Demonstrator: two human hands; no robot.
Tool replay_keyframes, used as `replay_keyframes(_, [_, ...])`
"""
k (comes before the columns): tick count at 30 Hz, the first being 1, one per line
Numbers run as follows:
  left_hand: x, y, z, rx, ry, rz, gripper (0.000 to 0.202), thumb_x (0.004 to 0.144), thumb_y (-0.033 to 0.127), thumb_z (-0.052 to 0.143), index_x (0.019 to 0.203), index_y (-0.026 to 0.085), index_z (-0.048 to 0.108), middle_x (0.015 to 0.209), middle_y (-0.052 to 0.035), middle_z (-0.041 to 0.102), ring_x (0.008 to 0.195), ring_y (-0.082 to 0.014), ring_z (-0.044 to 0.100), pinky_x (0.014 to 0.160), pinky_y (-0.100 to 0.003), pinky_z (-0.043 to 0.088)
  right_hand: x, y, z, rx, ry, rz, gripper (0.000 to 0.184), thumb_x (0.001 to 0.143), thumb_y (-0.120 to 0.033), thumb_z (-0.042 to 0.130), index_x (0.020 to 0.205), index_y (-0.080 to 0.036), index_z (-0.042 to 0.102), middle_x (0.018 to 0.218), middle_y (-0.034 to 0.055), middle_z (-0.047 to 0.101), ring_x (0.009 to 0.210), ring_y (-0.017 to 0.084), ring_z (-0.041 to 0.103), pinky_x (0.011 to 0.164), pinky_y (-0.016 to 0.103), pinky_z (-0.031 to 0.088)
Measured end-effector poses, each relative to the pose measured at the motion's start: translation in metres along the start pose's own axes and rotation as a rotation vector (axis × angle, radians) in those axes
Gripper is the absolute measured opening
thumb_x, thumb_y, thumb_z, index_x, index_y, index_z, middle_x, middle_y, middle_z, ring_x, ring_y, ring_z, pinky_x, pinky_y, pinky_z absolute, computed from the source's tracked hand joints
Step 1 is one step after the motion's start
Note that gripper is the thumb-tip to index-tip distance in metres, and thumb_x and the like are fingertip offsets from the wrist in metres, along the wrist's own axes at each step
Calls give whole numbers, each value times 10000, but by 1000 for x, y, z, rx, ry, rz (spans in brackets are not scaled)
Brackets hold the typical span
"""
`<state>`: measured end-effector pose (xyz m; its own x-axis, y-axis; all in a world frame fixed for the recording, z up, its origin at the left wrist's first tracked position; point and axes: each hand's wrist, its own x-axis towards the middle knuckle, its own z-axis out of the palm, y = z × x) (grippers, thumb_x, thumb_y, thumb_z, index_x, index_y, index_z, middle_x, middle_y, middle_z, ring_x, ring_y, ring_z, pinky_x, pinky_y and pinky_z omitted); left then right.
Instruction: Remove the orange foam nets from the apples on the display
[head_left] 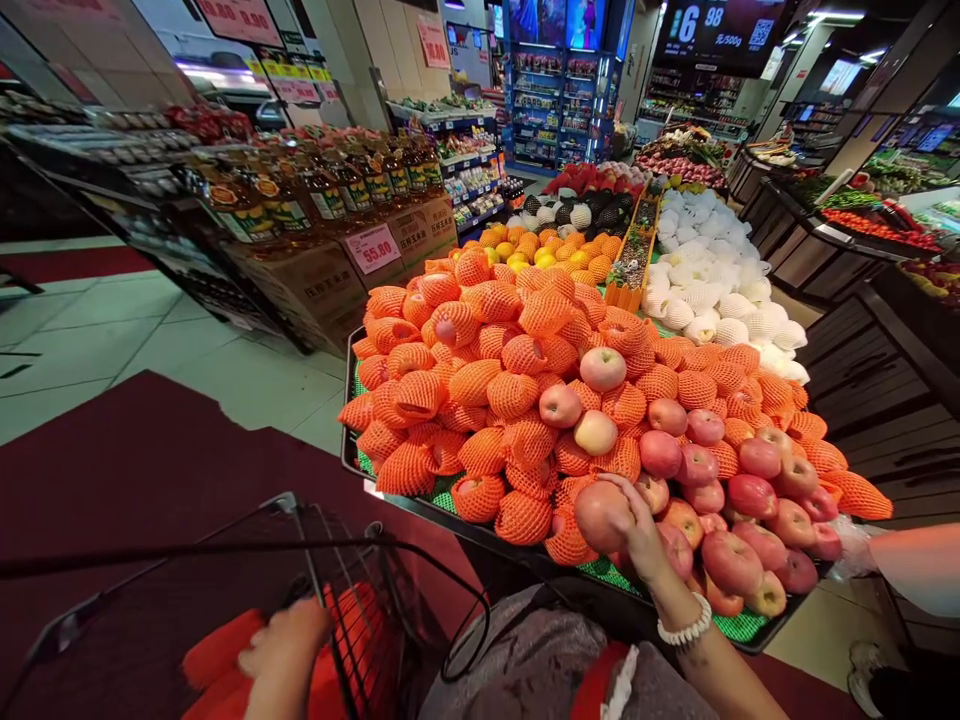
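My right hand (pixel 639 530) is closed around a large pinkish-red apple (pixel 600 515) at the front edge of the fruit display. Beside it lies a heap of bare red apples (pixel 731 560). Orange foam-netted fruit (pixel 480 390) is piled to the left and behind, with a few bare apples (pixel 602 369) on top. My left hand (pixel 289 640) is inside a wire shopping cart (pixel 352 620), fingers curled against orange-red foam netting (pixel 221 650). What those fingers hold, if anything, is hidden.
At the right edge another person's forearm (pixel 919 560) reaches in by a clear plastic bag (pixel 851 548). White-netted fruit (pixel 705 270) lies behind the apples. Bottled oil (pixel 315 190) stands on cartons at the left. A dark cable (pixel 420 550) crosses above the cart.
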<state>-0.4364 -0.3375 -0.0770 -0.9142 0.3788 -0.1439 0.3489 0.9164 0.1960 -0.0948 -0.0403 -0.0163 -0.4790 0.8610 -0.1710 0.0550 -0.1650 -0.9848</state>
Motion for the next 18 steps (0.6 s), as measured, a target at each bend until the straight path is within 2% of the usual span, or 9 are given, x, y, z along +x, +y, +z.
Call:
replay_keyframes(2, [6,32,4,-49,-23,27,384,878,560,551,721,210,579,749,-123,655,916,-458,694,800,-677,546,-2,6,2,173,19,95,710,833,-797,559,1219,-221,715,1215,118,766,1162,342,709,1013,505,596])
replay_keyframes(4, [3,80,2,-288,-83,277,326,879,543,578,810,229,630,943,-155,709,1051,-426,676,964,-645,518,-6,11,5,219,49,136,794,889,-839,386,1294,-225,682,1207,115,772,1176,332,715,990,496,615])
replay_keyframes(5, [-3,108,-1,-515,-167,465,329,873,552,608,896,230,669,1044,-170,719,1120,-425,651,1032,-656,485,-9,14,5,249,53,159,801,880,-848,396,1312,-233,673,1224,109,769,1218,327,702,1012,485,609])
replay_keyframes(6, [-13,136,-3,-715,-331,663,377,898,555,616,1054,221,696,1185,-184,707,1203,-415,617,1098,-657,444,-12,16,6,281,48,183,804,859,-861,429,1310,-242,673,1245,105,763,1264,324,681,1040,476,597])
replay_keyframes(7, [-25,164,-6,-776,-456,783,440,926,579,607,1187,235,690,1264,-149,700,1216,-361,629,1108,-582,476,-16,18,6,304,34,201,812,838,-878,453,1295,-245,679,1264,109,756,1304,325,658,1065,477,583])
replay_keyframes(9, [-53,212,-8,-834,-661,927,635,864,619,730,1365,243,626,1316,-115,699,1103,-288,697,975,-441,583,-23,22,5,292,3,182,843,803,-913,484,1271,-241,683,1303,130,733,1354,336,617,1102,498,553])
replay_keyframes(10, [-67,231,-8,-879,-766,986,806,794,613,822,1455,237,552,1408,-131,650,1170,-298,679,1004,-435,572,-26,24,4,251,1,135,853,791,-918,511,1284,-240,668,1335,138,712,1371,341,598,1119,509,535])
replay_keyframes(13, [-95,265,-2,-979,-774,1043,1055,600,569,979,1470,216,498,1475,-154,593,1321,-344,597,1130,-462,487,-36,26,-3,75,46,-62,871,721,-863,696,1339,-258,585,1400,133,649,1359,344,587,1149,508,500])
replay_keyframes(18, [-95,270,19,-881,-677,1098,789,669,379,915,1345,208,544,1293,-129,692,1148,-337,689,989,-435,553,-49,15,-20,-222,-40,-158,764,765,-599,850,1370,-279,511,1448,110,593,1338,301,594,1147,467,494])
